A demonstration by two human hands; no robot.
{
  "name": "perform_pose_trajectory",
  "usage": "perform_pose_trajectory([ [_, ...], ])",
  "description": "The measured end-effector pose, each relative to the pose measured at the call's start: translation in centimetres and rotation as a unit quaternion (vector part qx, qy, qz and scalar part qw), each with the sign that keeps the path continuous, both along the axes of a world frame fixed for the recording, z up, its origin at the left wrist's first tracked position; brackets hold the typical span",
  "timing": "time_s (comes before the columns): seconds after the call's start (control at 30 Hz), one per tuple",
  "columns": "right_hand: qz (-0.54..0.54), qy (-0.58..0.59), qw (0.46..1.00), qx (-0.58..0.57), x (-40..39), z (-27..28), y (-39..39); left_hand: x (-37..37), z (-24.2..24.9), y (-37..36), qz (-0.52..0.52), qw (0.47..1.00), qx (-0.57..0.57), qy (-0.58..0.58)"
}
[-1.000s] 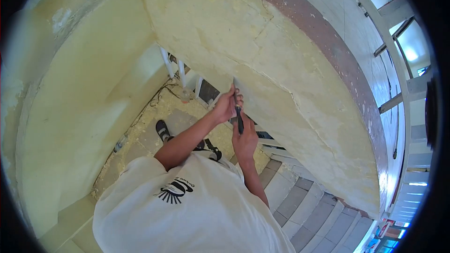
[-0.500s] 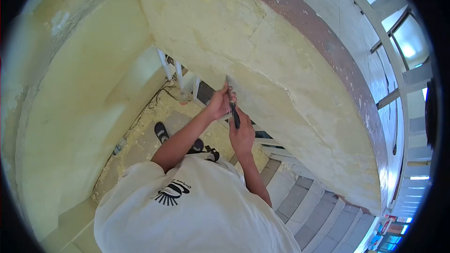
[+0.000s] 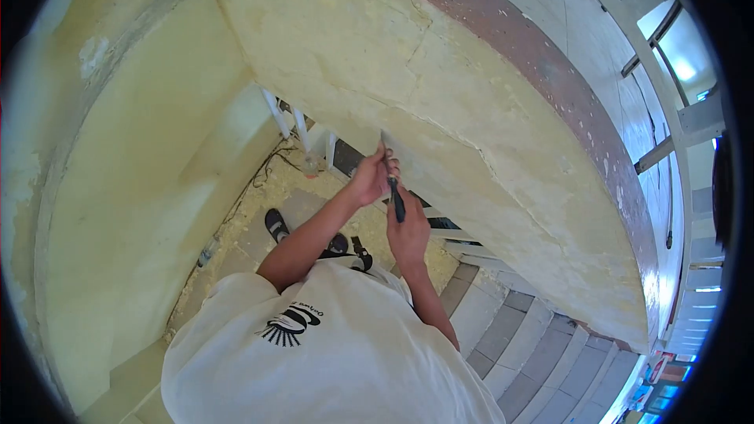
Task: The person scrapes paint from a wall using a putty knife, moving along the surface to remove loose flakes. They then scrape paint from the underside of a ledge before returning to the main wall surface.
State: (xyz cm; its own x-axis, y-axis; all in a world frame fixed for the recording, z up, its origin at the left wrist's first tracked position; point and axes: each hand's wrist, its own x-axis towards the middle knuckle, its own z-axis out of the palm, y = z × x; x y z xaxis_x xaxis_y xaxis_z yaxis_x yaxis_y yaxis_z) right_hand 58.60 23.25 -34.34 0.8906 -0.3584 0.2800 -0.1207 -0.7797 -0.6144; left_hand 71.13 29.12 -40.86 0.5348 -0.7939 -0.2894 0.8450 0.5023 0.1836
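Observation:
A scraper (image 3: 397, 202) with a black handle points up and away from me, its narrow tip meeting the pale yellow, cracked wall (image 3: 471, 188). My left hand (image 3: 367, 180) is closed around the front part, close to the blade. Lower down, my right hand (image 3: 408, 235) grips the handle, with its end showing above the fingers. The exact shape of the blade is hard to make out behind the left fingers.
Tiled stairs (image 3: 503, 334) descend at the lower right. Flakes litter the floor (image 3: 251, 247) around my sandals (image 3: 276, 224). Dark cables (image 3: 267, 166) run along the base of the left wall (image 3: 149, 157). White rails (image 3: 301, 127) stand beyond my hands.
The view has shifted slightly. Both hands and the scraper sit a little lower in the picture, with the same grip and the tip still at the wall.

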Motion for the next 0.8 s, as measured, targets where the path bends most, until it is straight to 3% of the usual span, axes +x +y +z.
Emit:
perform_pose_trajectory([
  [0.13, 0.009, 0.005, 1.0, -0.014, 0.7, -0.7, 0.7, 1.8, -2.4, 0.5, 0.087, 0.995, -0.035, -0.013],
  [0.17, 0.015, 0.01, 1.0, -0.02, 0.8, -0.4, 0.8, 2.3, -2.8, 1.2, 0.053, 0.996, -0.073, -0.007],
  [0.27, 0.011, 0.026, 0.999, -0.021, 0.4, 0.1, 0.6, 0.5, -0.4, 0.7, -0.006, 0.999, -0.016, 0.037],
  [0.3, 0.001, 0.048, 0.999, -0.013, 0.4, 0.7, 0.5, 0.4, -0.7, 0.4, -0.011, 0.998, -0.056, 0.019],
  [0.43, -0.004, 0.09, 0.996, -0.017, 0.6, 0.5, 1.2, 1.3, -2.0, 1.0, 0.002, 0.997, -0.08, 0.019],
  [0.53, 0.016, 0.036, 0.999, 0.001, -0.1, 0.0, 0.2, 0.5, -1.6, 0.4, -0.002, 0.998, -0.061, 0.019],
  [0.63, 0.009, 0.064, 0.997, -0.029, 1.5, -0.2, 0.5, 1.4, -1.9, 0.5, 0.06, 0.998, -0.012, 0.002],
  [0.8, 0.005, 0.062, 0.998, -0.005, 0.8, -0.4, 0.4, 1.3, -1.9, 0.9, 0.0, 0.998, -0.055, 0.006],
])
